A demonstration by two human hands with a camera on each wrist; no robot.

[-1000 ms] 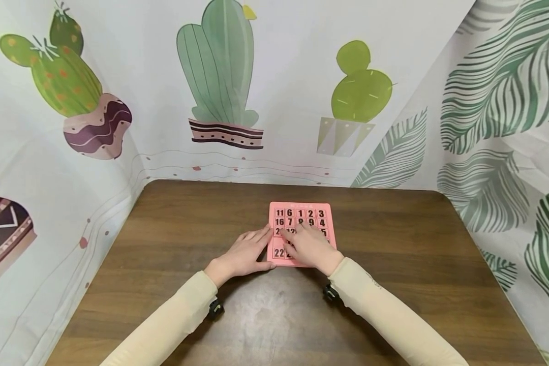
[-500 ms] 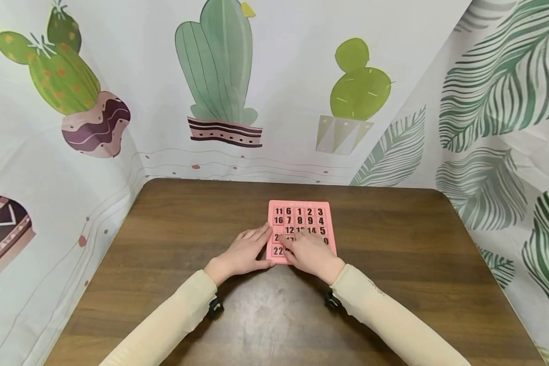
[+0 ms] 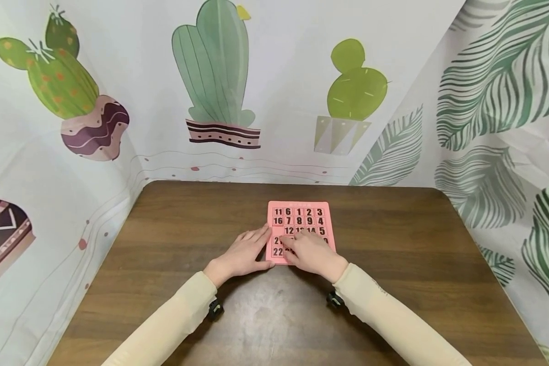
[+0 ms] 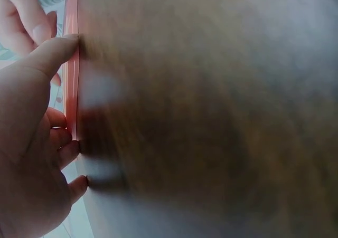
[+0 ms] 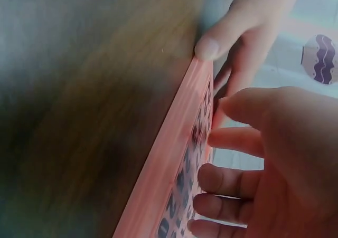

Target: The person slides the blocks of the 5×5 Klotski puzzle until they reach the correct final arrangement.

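Observation:
A pink number slide puzzle [image 3: 327, 208] lies flat on the table, with black numbers on white tiles. My left hand [image 3: 242, 253] braces its left side, fingertips along the edge and thumb at the near left corner. In the left wrist view, that thumb and the fingers touch the puzzle's pink side [image 4: 72, 95]. Over the lower right part of the puzzle is my right hand [image 3: 314, 254], its index fingertip at tile 21 [image 3: 276, 240]. A tile-free gap [image 3: 278, 231] shows just above tile 21, under 16. My right hand covers several lower tiles.
The brown wooden table [image 3: 393, 244] extends around the puzzle on all sides. Behind it hangs a white cloth [image 3: 293, 91] printed with cacti and leaves. Both wrists carry a small black device, such as the one under the right sleeve [image 3: 335, 300].
Tile 21 has slid from the third row down to the fourth, with the right index finger following it toward me. The gap is now in the third row. My left hand has stayed put.

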